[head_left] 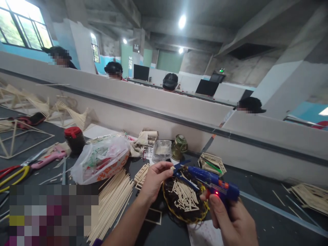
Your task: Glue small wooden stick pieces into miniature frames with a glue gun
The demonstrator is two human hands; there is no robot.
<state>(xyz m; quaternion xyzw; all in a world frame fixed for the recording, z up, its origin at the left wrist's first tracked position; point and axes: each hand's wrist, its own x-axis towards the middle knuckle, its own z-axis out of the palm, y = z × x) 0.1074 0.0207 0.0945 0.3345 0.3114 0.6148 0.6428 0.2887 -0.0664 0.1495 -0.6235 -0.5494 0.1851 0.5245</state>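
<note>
My right hand [232,222] grips a blue hot glue gun [208,177] whose red light is lit; its nozzle points left. Close to that nozzle, my left hand [157,177] is closed in a pinch on a small pale piece [172,168], too small to make out well. Under both hands sits a round dark basket [167,201] with a yellow woven rim. Short wooden sticks [185,197] lie loose in it. A blue-handled tool [189,181], partly hidden by the glue gun, rests across the basket's far side.
Long thin sticks [115,201] lie left of my arm, beside a white plastic bag [102,159]. Stick frames [211,163] stand behind the glue gun, near a green jar [179,147]. Scissors [19,174] lie far left. A low partition [153,112] borders the table; several people sit beyond.
</note>
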